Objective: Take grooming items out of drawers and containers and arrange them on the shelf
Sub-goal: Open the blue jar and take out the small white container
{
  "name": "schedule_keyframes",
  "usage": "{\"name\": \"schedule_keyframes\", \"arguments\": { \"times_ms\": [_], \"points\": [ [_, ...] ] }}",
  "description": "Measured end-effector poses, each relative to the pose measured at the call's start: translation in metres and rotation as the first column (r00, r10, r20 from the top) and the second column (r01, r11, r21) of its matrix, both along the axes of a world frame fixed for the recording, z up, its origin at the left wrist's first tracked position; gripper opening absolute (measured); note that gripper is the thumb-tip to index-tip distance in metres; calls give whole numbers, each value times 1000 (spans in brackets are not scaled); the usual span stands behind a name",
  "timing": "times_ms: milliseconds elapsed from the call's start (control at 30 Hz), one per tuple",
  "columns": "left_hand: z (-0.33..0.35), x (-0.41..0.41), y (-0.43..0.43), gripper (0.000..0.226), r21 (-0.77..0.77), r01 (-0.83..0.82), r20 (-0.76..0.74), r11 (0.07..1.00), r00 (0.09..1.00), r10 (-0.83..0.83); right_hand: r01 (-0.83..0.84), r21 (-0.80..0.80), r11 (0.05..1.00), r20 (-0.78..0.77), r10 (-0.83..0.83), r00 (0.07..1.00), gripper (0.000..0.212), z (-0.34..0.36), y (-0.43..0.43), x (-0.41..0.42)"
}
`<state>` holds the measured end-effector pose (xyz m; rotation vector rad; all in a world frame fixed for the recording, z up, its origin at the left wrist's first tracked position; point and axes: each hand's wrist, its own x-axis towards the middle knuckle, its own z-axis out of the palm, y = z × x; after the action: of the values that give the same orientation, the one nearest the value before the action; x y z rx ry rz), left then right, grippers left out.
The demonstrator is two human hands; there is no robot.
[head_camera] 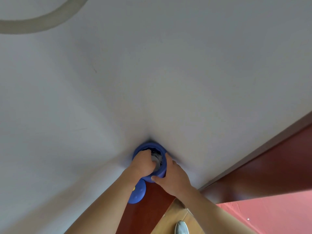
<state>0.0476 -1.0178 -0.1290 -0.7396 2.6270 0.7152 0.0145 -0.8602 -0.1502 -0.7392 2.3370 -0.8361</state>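
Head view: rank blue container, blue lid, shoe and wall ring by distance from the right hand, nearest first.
1. blue container: gripped by the right hand, at the corner.
2. blue lid: on the shelf, to the hand's left.
3. shoe: far below, at the bottom edge.
4. ring: top left, farthest.

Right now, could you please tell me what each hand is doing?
Left hand: curled inside the blue container, gripping a grey item.
Right hand: grips the blue container.

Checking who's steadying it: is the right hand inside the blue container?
No, the right hand grips the outside of the blue container, while the left hand reaches into it.
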Motion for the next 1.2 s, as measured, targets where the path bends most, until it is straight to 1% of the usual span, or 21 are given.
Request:
{"name": "schedule_keyframes", "arguments": {
  "times_ms": [267, 333, 400, 467, 533, 700, 833, 900, 1067, 1133, 1200],
  "points": [
    [-6, 7, 1, 7, 64, -13, -108, 998, 994, 20, 16, -33, 999, 6, -16, 1000, 103, -1, 0, 2],
    [-6, 7, 1, 6, 80, -11, -106, 997, 994, 19, 19, -35, 999, 8, -19, 1000, 103, -1, 0, 2],
    [-7, 6, 1, 10, 88, -13, -95, 996, 995, 21, 17, -31, 999, 9, -17, 1000, 103, -1, 0, 2],
    [-9, 8, 0, 7, 78, -5, -94, 997, 995, 12, 19, -24, 1000, 7, -19, 1000, 103, -1, 0, 2],
    [-9, 9, 0, 12, 64, -12, -100, 998, 995, 18, 19, -19, 1000, 8, -19, 1000, 104, -1, 0, 2],
    [-12, 9, 0, 12, 71, -1, -111, 998, 994, 9, 21, -23, 1000, 11, -21, 1000, 103, -1, 0, 3],
    [-11, 10, 2, 16, 89, -17, -125, 996, 992, 28, 20, -30, 999, 15, -19, 1000, 101, 0, 0, 3],
    [-12, 11, 2, 14, 99, -31, -133, 995, 990, 44, 18, -22, 1000, 16, -18, 1000, 103, 1, 0, 3],
    [-2, 17, -1, 15, 112, -82, -217, 990, 971, 105, 14, -4, 1000, -2, -14, 1000, 103, 3, 1, 3],
    [2, 20, -5, 13, 89, -92, -241, 992, 964, 111, 11, -3, 1000, 1, -11, 1000, 103, 3, 1, 3],
    [6, 23, -10, 27, 67, -112, -260, 991, 957, 126, 7, 3, 1000, 5, -7, 1000, 104, 4, 0, 4]
  ]
}}
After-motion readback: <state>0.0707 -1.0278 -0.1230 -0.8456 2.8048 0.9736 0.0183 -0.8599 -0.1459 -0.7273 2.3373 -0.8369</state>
